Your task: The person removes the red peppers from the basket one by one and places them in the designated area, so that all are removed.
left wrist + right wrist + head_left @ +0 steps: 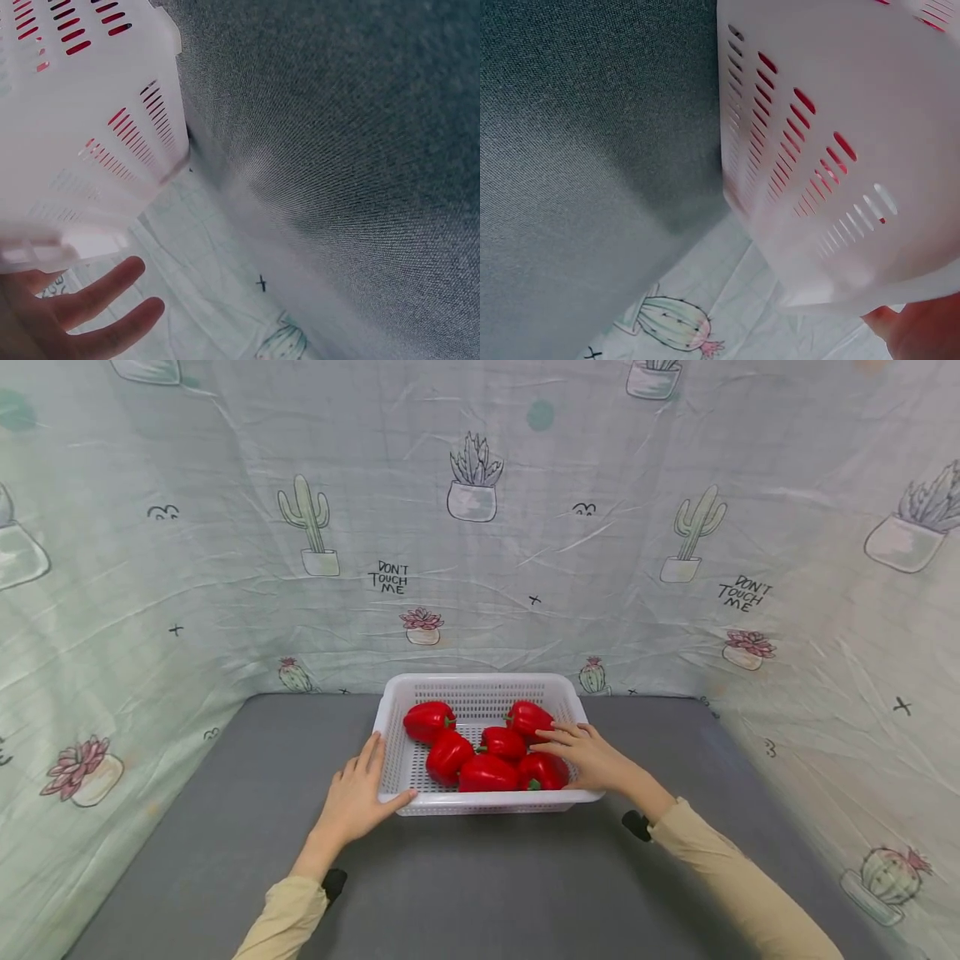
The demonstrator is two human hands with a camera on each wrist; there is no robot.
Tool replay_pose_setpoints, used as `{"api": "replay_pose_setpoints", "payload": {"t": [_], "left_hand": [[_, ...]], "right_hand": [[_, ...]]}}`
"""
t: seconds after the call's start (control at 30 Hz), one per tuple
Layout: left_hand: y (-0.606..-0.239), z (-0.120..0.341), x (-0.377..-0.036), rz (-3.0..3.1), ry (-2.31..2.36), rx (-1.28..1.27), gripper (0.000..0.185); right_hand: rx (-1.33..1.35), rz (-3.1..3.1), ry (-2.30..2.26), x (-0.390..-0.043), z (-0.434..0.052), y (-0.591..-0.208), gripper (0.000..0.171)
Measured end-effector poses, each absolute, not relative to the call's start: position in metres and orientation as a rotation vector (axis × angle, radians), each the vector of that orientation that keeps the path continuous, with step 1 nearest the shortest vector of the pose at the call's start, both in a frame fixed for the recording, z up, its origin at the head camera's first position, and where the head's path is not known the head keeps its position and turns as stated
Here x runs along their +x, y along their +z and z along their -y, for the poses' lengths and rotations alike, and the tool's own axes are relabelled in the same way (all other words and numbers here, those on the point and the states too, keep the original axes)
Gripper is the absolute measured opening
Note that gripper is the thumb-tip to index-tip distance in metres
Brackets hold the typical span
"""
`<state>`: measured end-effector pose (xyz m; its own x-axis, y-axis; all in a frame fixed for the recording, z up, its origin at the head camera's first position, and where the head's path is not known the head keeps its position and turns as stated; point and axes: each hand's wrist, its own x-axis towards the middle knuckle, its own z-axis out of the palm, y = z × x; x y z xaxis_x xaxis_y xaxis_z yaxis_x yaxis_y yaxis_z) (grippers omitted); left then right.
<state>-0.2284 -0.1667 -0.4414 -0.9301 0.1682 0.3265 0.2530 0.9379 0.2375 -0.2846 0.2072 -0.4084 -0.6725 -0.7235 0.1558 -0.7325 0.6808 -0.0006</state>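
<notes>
A white slotted basket (480, 680) stands on the grey tabletop and holds several red bell peppers (487, 774). My left hand (358, 787) rests against the basket's near left corner, fingers straight along the outside wall and thumb at the front rim. My right hand (583, 752) reaches over the right rim with its fingers stretched onto the peppers, nearest the one at the back right (528, 718). The left wrist view shows the basket wall (90, 112) with my straight fingers (97, 307) beside it. In the right wrist view the basket (832, 150) looms close above my right hand (926, 334).
The grey tabletop (480, 885) stretches around the basket. A pale cloth printed with cacti (480, 527) walls in the table at the back and on both sides. Black straps (636, 823) sit on both wrists.
</notes>
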Motion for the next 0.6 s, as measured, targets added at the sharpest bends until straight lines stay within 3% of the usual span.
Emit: {"api": "replay_pose_setpoints", "payload": {"t": [0.6], "left_hand": [[-0.4416, 0.1679, -0.2274, 2.805, -0.485, -0.297, 0.093]], "right_hand": [[1.198, 2.897, 0.067, -0.2916, -0.1978, -0.4098, 0.08]]}}
